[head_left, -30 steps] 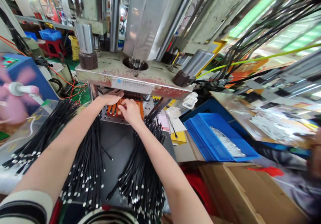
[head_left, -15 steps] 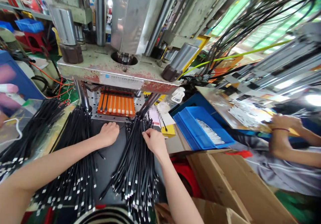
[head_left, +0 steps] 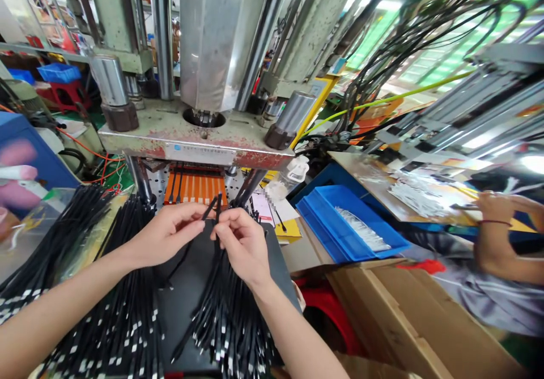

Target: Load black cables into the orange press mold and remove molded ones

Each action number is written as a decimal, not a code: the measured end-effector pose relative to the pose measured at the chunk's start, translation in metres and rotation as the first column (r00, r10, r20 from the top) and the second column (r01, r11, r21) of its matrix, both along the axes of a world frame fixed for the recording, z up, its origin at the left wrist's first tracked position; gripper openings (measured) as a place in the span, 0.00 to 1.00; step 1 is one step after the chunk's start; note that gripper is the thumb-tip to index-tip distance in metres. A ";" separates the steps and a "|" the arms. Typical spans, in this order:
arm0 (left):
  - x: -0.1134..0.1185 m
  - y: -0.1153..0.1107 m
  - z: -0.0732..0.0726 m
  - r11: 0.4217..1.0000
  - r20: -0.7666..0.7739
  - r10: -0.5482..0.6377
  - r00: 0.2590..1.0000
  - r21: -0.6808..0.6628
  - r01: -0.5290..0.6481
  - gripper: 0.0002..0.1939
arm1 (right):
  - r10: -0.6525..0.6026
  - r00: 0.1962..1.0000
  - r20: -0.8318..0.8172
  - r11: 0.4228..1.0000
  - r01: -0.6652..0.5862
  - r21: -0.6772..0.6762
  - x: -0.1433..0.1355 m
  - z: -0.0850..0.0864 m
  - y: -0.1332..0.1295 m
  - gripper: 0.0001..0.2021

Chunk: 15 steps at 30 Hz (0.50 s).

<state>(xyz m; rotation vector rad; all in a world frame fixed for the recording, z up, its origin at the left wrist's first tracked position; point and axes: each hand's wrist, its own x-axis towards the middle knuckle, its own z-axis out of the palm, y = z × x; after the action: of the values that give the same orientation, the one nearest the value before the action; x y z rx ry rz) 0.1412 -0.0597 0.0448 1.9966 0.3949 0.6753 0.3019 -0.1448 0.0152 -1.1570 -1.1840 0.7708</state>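
My left hand [head_left: 181, 233] pinches the end of a black cable [head_left: 209, 209] in front of the press. Close beside it, my right hand [head_left: 241, 242] grips another black cable [head_left: 219, 204], its end pointing up. Below my right hand, a bundle of black cables [head_left: 229, 316] with silvery tips lies on the dark work surface [head_left: 182, 316]. More black cables [head_left: 127, 311] lie under and beyond my left forearm. Just past my hands, an orange fixture [head_left: 195, 186] with pale slots sits in the press, two black strips in its left part.
The press plate [head_left: 199, 147] spans above the fixture between metal columns. To the right are a blue tray [head_left: 323, 226] with white pieces, cardboard boxes [head_left: 399, 311] and a red stool [head_left: 331, 311]. Another person's hands [head_left: 493, 209] are at the far right, and a pink-gloved hand is at the far left.
My left hand has moved right and my right hand slightly left, so they are now close together. Each now holds a black cable raised in front of the fixture. The view has shifted slightly.
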 end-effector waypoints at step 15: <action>0.020 0.039 0.039 0.883 0.289 0.315 0.904 0.259 -0.391 0.09 | 0.090 0.805 0.586 0.993 -0.114 0.004 -0.011 -0.029 0.030 0.07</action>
<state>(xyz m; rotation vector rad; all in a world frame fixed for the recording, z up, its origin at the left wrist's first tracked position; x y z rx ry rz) 0.1612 -0.0210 0.0841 2.1224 0.5432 1.2683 0.2909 -0.1150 -0.0137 -1.3553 -1.7806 0.4669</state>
